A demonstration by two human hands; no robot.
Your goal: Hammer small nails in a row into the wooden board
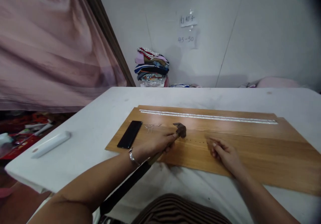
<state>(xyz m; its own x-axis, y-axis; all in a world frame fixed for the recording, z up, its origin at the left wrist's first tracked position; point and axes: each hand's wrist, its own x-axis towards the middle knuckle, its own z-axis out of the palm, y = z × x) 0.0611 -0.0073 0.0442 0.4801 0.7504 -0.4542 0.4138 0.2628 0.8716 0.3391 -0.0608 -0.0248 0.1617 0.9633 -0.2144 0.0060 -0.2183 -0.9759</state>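
The wooden board is lying beneath both hands. The hammer is sitting in the left hand's firm grip — the right hand is curling, whether around anything I cannot tell — and loose nails are lying beyond the left.

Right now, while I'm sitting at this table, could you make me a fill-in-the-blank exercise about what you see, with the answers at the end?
1. The hand wearing the bracelet is the person's ____ hand.
2. That hand holds a ____.
3. On the board, the black thing beside the loose nails is a ____.
4. On the wall, the lower paper reads ____.

Missing words: left; hammer; phone; 45-50.
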